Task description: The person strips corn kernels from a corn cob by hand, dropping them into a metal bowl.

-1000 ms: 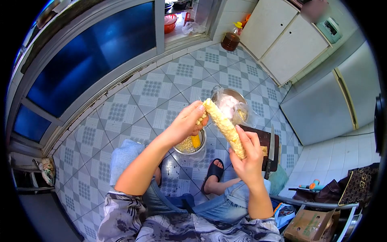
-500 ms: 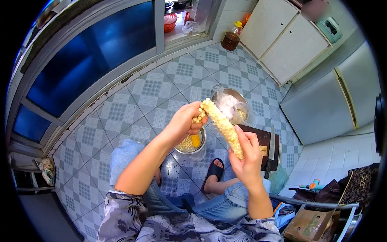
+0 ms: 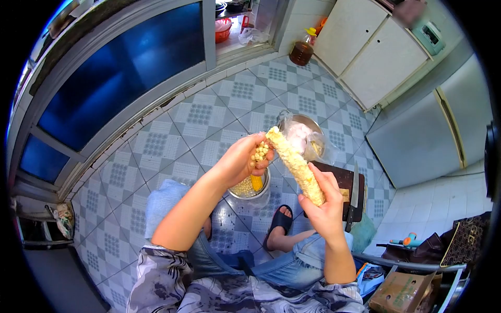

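Note:
My right hand [image 3: 324, 205] grips the lower end of a pale, mostly stripped corn cob [image 3: 295, 163], which tilts up to the left. At the cob's upper tip is my left hand [image 3: 245, 159], its fingers curled round a cluster of loose corn kernels [image 3: 260, 152]. Below the left hand, a metal bowl [image 3: 267, 183] on the floor holds many kernels and a yellow piece of corn [image 3: 257, 182]. Part of that bowl is hidden by my hand.
Beyond the cob stands a metal basin [image 3: 314, 124] with a plastic bag in it. A knife [image 3: 355, 190] lies on a dark cutting board [image 3: 334, 172] at the right. My feet are on the tiled floor, near a green cloth [image 3: 363, 232].
My left hand has turned a little, so more of the kernels in it show. The cob stays in my right hand, and the whole view has shifted slightly.

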The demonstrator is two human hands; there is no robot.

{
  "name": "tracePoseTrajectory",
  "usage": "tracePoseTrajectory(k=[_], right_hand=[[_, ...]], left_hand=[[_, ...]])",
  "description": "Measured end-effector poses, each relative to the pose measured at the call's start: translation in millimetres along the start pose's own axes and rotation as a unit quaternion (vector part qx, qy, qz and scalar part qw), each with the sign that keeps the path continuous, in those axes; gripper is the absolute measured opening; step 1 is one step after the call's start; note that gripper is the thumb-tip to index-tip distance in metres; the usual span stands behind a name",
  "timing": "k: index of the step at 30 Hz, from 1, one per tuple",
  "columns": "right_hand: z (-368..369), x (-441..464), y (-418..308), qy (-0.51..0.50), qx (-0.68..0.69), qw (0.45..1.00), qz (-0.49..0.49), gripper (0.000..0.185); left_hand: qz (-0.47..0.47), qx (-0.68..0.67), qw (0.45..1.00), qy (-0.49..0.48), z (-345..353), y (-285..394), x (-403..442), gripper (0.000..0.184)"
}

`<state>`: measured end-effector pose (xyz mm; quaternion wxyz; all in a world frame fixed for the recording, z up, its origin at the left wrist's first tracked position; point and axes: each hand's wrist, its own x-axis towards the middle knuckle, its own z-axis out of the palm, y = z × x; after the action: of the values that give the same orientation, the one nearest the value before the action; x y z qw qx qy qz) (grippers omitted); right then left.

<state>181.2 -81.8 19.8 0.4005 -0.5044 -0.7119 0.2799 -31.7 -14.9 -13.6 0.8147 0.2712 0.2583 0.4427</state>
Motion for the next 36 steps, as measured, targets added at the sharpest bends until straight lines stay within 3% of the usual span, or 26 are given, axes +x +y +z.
tracePoseTrajectory(k=[6, 15, 17, 19, 22, 23, 25, 27, 29, 36], right_hand=[[-3.4, 0.4, 0.4, -0.009, -0.001, 1.000, -0.011, 0.059], [-14.4, 1.0, -0.3, -0.022, 0.214, 0.957, 0.192, 0.058], [-21.7, 2.3, -4.1, -0.019, 0.329, 0.912, 0.245, 0.058], [-23.7, 2.7, -5.0, 0.000, 0.348, 0.908, 0.231, 0.058], [-29.7, 0.9, -9.5, 0.010, 0.401, 0.887, 0.229, 0.057], [-32.3, -0.8, -9.5, 0.017, 0.409, 0.882, 0.234, 0.057], [-35.0, -3.5, -8.2, 0.012, 0.434, 0.873, 0.224, 0.058], [-35.5, -5.1, -3.3, 0.024, 0.453, 0.863, 0.221, 0.058], [-38.2, -4.2, -3.2, 0.013, 0.438, 0.870, 0.227, 0.057], [-50.8, -0.7, -0.9, 0.010, 0.411, 0.892, 0.185, 0.057]], left_hand=[[-0.007, 0.020, 1.000, 0.015, 1.8, 2.6, -1.8, 0.027], [-0.019, -0.018, 0.998, 0.052, -12.6, -8.2, 7.7, 0.028], [-0.037, -0.044, 0.996, 0.061, -25.8, -16.0, 15.2, 0.028], [-0.095, -0.168, 0.977, 0.092, -47.3, -29.2, 28.8, 0.030], [-0.121, -0.182, 0.970, 0.110, -100.5, -54.3, 49.9, 0.029], [-0.131, -0.175, 0.969, 0.116, -114.6, -65.0, 56.4, 0.029], [-0.142, -0.107, 0.952, 0.250, -147.9, -84.0, 66.8, 0.031], [-0.163, -0.064, 0.956, 0.237, -192.6, -112.7, 74.4, 0.030], [-0.147, 0.005, 0.936, 0.321, -213.9, -142.0, 82.7, 0.028], [-0.133, 0.044, 0.938, 0.317, -274.2, -214.4, 99.1, 0.027]])
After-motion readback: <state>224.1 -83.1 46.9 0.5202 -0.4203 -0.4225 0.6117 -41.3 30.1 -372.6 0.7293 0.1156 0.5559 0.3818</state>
